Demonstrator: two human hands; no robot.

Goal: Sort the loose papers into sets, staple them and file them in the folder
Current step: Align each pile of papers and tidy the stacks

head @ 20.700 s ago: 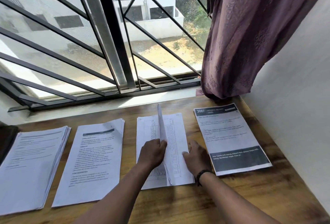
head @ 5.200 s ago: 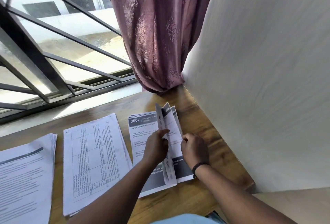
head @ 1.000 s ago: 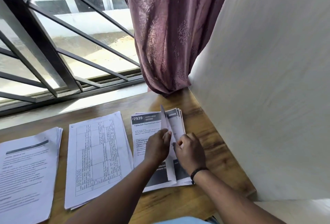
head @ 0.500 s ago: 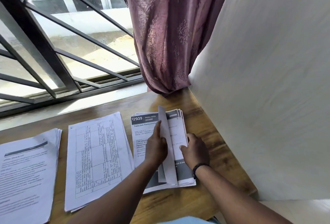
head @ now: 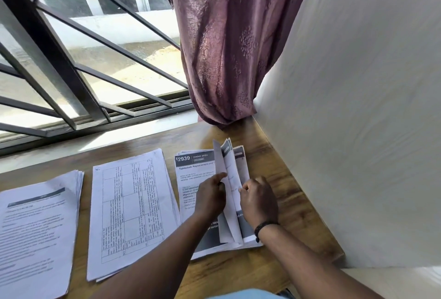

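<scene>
— papers [head: 200, 179] at the table's [head: 286, 193] far right corner: how are they held?
— one raised sheet [head: 220, 170] is pinched by the left hand [head: 211, 199]; sheets rightward are gripped by the right hand [head: 259, 199]. long axis runs away from the person.

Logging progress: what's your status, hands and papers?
Left hand holding lifted sheets. Right hand fingering right-hand stack. Nothing stapled, nothing blocking.
</scene>
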